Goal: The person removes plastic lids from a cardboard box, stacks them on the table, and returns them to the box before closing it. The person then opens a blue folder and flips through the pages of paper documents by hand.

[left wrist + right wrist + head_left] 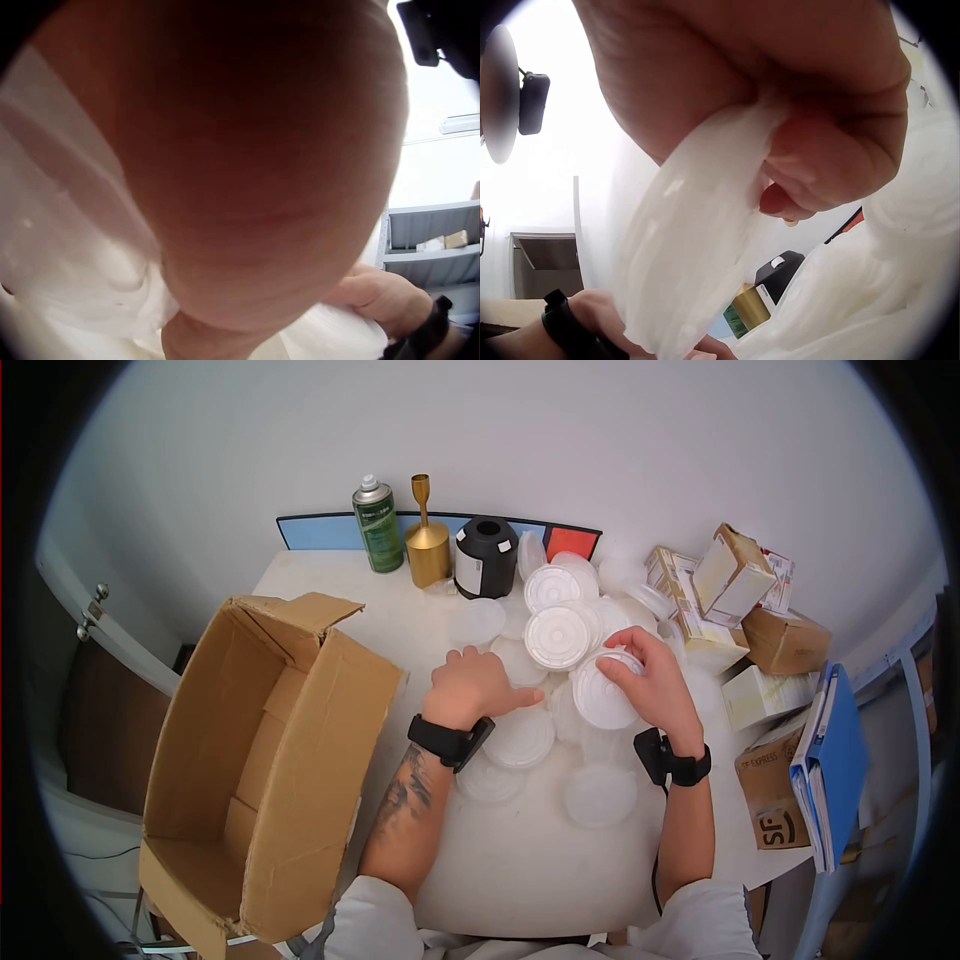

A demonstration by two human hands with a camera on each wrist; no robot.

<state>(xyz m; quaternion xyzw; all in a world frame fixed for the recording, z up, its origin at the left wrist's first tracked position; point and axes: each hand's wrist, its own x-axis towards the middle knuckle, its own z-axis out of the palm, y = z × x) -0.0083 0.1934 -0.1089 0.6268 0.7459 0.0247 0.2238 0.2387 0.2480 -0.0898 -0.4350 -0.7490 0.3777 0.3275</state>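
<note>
Many translucent white round lids (515, 738) lie in a loose, overlapping pile. My right hand (660, 685) pinches the edge of a lid (603, 698) between thumb and fingers; it is held tilted over the pile. In the right wrist view, that lid (694, 217) shows edge-on beneath the hand (810, 150), and whether it is one or a stack I cannot tell. My left hand (472, 685) is over the pile's left side, thumb stretched towards the right, its fingertips partly hidden. In the left wrist view the palm (255, 187) fills the middle, with translucent plastic (82, 240) beside it.
A large open cardboard box (325, 780) stands at the left. Along the back are a green spray can (378, 528), a gold holder (428, 550) and a black cylinder (486, 560). Small boxes (735, 573) and a blue binder (835, 765) are at the right.
</note>
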